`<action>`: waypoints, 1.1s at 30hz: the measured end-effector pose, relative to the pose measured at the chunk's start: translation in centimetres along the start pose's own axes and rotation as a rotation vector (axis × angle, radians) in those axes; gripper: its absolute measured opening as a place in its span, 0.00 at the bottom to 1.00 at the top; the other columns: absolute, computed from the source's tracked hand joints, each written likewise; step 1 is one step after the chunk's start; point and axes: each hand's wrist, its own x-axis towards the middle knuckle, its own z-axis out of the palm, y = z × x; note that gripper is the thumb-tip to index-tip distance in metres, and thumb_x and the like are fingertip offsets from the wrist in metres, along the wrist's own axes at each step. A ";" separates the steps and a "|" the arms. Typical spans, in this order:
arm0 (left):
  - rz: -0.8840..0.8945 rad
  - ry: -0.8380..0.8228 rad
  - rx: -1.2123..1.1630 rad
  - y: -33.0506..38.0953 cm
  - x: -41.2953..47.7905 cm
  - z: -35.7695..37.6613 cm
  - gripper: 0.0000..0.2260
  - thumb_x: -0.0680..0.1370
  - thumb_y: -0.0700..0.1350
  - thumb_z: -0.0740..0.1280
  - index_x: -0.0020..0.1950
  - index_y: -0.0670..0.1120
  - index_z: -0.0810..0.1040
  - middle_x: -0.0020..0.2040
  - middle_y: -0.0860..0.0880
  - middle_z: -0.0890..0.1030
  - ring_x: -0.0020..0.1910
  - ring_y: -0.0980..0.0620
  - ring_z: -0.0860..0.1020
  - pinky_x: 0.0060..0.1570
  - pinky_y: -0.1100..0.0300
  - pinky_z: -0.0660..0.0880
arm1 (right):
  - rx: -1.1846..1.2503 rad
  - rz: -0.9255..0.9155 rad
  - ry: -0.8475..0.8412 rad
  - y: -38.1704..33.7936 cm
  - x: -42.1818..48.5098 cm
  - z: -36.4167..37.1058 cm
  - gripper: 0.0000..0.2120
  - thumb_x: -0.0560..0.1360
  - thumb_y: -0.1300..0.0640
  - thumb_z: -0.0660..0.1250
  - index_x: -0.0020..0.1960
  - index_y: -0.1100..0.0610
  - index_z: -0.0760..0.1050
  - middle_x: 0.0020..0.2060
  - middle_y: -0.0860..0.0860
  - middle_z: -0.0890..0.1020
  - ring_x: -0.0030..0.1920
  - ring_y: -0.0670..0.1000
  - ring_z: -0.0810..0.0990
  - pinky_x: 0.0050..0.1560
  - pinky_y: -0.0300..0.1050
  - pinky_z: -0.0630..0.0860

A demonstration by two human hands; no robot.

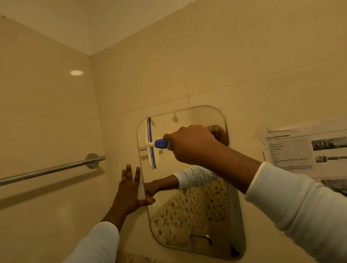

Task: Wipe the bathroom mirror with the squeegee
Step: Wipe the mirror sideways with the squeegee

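Squeegee (151,144), white with blue handle: its blade is standing upright against the upper left part of the rounded wall mirror (191,219). Right hand (190,144): its fingers are curling tight round the blue handle, reaching in from the right. Left hand (129,192): its fingers are lying straight and spread on the tiled wall just beside the mirror's left edge, thumb touching the glass, with a chrome towel bar (48,171) mounted further left.

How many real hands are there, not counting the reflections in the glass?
2. The left hand presses flat on the wall beside the left edge of the mirror; the right hand holds the squeegee on its upper part.
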 end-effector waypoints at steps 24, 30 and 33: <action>0.033 0.010 0.004 -0.8 0.3 0.7 0.66 0.64 0.74 0.71 0.77 0.49 0.24 0.74 0.47 0.19 0.76 0.43 0.23 0.79 0.39 0.43 | -0.193 0.116 -0.120 10.0 -10.1 -8.8 0.23 0.86 0.43 0.57 0.80 0.40 0.66 0.31 0.42 0.70 0.28 0.43 0.71 0.28 0.39 0.63; 0.044 0.014 -0.013 -0.9 0.1 0.7 0.66 0.64 0.74 0.72 0.77 0.50 0.25 0.74 0.48 0.19 0.76 0.44 0.23 0.79 0.40 0.42 | -0.224 0.137 -0.137 11.8 -12.9 -9.9 0.25 0.85 0.42 0.57 0.81 0.39 0.64 0.31 0.40 0.71 0.27 0.43 0.73 0.27 0.36 0.61; 0.048 0.012 -0.018 -1.0 0.1 0.6 0.66 0.64 0.74 0.72 0.78 0.50 0.26 0.75 0.48 0.19 0.76 0.44 0.24 0.79 0.40 0.43 | -0.240 0.149 -0.138 12.7 -14.2 -10.4 0.25 0.84 0.41 0.59 0.81 0.39 0.65 0.28 0.40 0.69 0.25 0.43 0.71 0.26 0.35 0.60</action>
